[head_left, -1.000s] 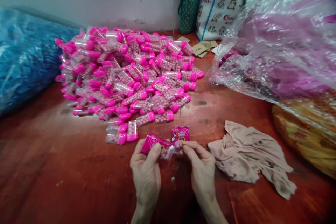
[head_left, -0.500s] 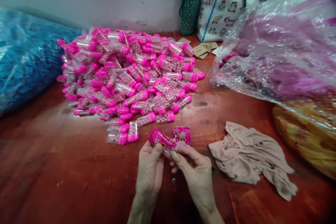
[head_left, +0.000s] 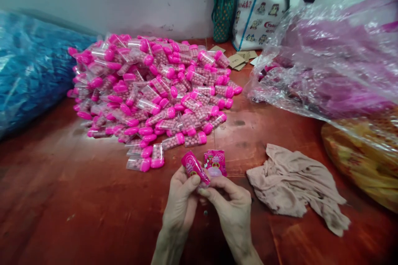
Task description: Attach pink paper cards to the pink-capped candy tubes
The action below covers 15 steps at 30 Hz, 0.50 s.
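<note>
My left hand (head_left: 183, 196) is closed around a pink printed wrapper (head_left: 194, 165), its thumb pressed on the front. The wrapper tilts, with its upper end leaning left. My right hand (head_left: 228, 201) pinches the lower end between thumb and fingers. Something clear shows at that end, but the fingertips mostly hide it. Just behind my right fingers lies a flat pink printed packet (head_left: 216, 159) with a pale, rounded patch at its bottom. Beyond my hands is a large heap of clear bottles (head_left: 161, 87) with pink caps and small pink balls inside.
A crumpled beige cloth (head_left: 295, 182) lies right of my hands on the reddish-brown tabletop (head_left: 93, 215). Blue plastic (head_left: 34, 70) bulges at left, and a clear bag (head_left: 326, 58) with pink contents at right. A white tote (head_left: 258, 16) and cardboard pieces (head_left: 238, 61) are at the back.
The wrapper has turned more upright in my hands and shifted slightly right. My left hand has moved closer to the right one, and the clear part is now more covered by fingers.
</note>
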### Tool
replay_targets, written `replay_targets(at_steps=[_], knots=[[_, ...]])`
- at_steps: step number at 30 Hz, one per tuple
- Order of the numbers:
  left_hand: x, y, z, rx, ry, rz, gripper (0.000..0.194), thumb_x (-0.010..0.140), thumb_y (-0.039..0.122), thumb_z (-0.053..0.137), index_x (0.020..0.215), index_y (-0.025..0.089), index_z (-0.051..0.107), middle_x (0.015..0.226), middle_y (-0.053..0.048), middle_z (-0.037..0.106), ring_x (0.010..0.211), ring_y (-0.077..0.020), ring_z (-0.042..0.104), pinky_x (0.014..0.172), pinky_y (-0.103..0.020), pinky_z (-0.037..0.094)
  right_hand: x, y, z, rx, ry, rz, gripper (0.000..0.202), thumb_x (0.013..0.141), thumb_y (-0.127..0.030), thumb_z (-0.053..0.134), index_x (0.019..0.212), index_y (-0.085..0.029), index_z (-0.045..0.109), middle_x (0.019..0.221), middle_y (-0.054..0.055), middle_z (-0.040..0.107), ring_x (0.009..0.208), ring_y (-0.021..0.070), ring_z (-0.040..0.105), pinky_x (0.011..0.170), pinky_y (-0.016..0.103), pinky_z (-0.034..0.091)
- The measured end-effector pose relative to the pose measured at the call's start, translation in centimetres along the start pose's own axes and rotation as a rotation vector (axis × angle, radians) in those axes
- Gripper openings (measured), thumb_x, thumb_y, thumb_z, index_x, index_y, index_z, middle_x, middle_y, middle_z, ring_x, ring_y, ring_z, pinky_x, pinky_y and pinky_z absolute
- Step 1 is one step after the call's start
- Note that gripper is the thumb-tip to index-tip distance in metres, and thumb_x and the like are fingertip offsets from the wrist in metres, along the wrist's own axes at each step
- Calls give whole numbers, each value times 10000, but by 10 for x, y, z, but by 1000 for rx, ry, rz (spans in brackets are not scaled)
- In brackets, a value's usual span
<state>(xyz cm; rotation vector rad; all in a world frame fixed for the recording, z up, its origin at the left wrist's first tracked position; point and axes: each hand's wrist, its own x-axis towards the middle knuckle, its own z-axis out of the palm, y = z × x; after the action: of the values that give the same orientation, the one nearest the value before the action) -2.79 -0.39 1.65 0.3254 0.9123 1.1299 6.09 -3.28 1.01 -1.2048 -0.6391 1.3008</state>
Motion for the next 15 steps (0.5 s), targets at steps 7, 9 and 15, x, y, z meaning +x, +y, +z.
replay_targets(at_steps=[7, 9, 15], knots=[[-1, 0, 7, 70, 24, 9, 240, 650, 180, 688, 822, 146, 525, 578, 20, 573, 425, -76, 462, 350, -176, 369, 5, 5, -5, 128, 29, 152, 89, 587, -121, 739, 575, -174, 669, 446, -49, 609, 396, 76, 551, 419, 142, 455], [-2, -1, 10, 100, 61, 35, 233, 654, 161, 682, 815, 150, 514, 587, 21, 579, 433, -80, 481, 360, -178, 379, 7, 7, -6, 152, 34, 174, 88, 582, -132, 745, 578, -170, 666, 446, -43, 618, 396, 82, 563, 424, 145, 464], [-6, -7, 12, 175, 157, 93, 222, 683, 145, 662, 833, 164, 500, 598, 27, 601, 422, -70, 485, 370, -168, 381, 8, 12, -10, 194, 34, 214, 101, 596, -194, 754, 608, -151, 663, 451, -18, 629, 402, 101, 577, 428, 172, 485]])
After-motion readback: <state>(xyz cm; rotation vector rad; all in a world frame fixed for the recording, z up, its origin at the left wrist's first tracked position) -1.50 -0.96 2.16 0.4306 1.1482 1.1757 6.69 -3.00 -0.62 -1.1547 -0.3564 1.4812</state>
